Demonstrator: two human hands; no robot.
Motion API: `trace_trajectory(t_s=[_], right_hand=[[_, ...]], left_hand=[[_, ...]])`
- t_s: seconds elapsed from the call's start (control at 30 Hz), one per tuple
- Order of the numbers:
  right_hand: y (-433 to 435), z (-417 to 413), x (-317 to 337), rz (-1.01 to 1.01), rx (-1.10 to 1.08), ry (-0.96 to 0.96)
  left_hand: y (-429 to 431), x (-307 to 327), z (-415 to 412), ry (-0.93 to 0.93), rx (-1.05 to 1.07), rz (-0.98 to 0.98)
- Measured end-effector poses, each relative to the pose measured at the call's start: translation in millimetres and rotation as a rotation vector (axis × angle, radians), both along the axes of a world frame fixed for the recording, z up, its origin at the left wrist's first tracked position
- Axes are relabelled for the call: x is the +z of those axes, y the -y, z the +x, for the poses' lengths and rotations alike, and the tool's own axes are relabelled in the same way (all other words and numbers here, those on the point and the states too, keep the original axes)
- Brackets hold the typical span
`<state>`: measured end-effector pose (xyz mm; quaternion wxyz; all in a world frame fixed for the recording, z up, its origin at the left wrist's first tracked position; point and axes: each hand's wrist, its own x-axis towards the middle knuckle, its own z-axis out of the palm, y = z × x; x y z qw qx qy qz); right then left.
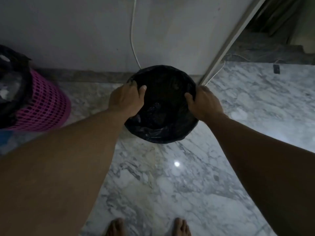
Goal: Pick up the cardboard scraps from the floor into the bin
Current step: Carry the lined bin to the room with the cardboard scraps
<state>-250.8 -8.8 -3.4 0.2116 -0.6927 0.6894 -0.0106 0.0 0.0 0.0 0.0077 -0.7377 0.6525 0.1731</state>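
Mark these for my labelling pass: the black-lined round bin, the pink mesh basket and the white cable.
Black-lined round bin (154, 133): head view, near rim of the liner.
Pink mesh plastic basket (48, 106): head view, side wall.
White cable (132, 36): head view, stretch along the wall.

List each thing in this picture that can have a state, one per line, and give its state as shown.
Black-lined bin: upright on the floor, open, gripped at its rim by both hands.
Left hand: closed on the bin's left rim.
Right hand: closed on the bin's right rim.
Pink mesh basket: standing at left, black-lined, holding something.
White cable: hanging down the wall behind the bin.
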Motion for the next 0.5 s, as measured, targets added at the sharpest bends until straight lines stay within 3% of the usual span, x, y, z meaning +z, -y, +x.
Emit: trace_trajectory(t_s=[0.2,0.5], right_hand=[[1.9,2.0,-31.8,-0.014,-0.098,0.057],[-19.9,-3.9,-69.0,0.072,-0.298,0.274]], left_hand=[[0.9,-47.1,4.7,-0.036,0.071,0.041],[-8.7,-75.4,18.9,-0.499,0.471,0.064]])
